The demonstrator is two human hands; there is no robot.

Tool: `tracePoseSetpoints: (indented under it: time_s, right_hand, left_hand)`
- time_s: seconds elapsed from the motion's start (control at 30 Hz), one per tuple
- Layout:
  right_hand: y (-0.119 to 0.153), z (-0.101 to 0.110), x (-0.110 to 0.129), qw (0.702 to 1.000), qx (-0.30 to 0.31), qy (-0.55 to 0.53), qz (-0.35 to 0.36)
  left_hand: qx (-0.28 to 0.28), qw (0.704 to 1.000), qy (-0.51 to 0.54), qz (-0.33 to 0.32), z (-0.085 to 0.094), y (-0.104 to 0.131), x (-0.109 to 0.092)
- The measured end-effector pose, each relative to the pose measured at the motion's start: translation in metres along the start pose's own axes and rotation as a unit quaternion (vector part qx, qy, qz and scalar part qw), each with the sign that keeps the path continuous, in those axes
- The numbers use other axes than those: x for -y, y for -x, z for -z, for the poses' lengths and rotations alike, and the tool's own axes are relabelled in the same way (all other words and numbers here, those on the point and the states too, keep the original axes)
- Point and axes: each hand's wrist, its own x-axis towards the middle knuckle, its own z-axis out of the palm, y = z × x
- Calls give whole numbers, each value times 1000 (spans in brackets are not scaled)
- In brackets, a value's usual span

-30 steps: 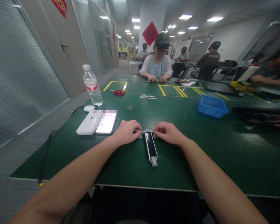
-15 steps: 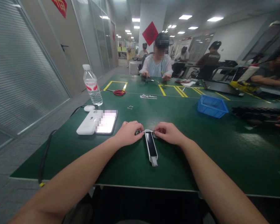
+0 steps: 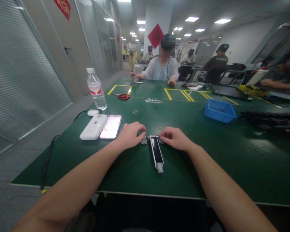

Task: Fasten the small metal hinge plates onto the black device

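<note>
A narrow device (image 3: 157, 151) with a white rim, a dark panel and a silver tab at its near end lies on the green table (image 3: 181, 174). From its far end a small metal bracket (image 3: 144, 141) sticks out to the left. My left hand (image 3: 131, 135) is just beyond and left of that bracket, thumb and fingers apart, holding nothing that shows. At the far right end, my right hand (image 3: 175, 138) has its fingers closed on another small metal bracket (image 3: 160, 140), mostly hidden by the fingertips.
Left of my hands lie a phone (image 3: 111, 127) and a white power bank (image 3: 90, 129), with a water bottle (image 3: 96, 90) behind. Farther off are small rings (image 3: 135, 111), red-handled scissors (image 3: 123, 96) and a blue bin (image 3: 219, 111). A person (image 3: 163, 67) sits opposite.
My left hand has let go of the left bracket and drawn back slightly, uncovering it. My right hand keeps its place. The person opposite has moved one hand out to the side.
</note>
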Motion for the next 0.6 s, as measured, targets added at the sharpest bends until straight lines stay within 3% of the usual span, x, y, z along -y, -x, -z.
tracePoseSetpoints:
  time_s: [0.2,0.6]
  right_hand:
    - [0,2,1,1000,-8,-8,-4]
    - [0,1,1,1000,-19,-1,5]
  left_hand:
    - [-8,994,-89,61,0,-3,13]
    - [38,990,-121,60,-5,-4,13]
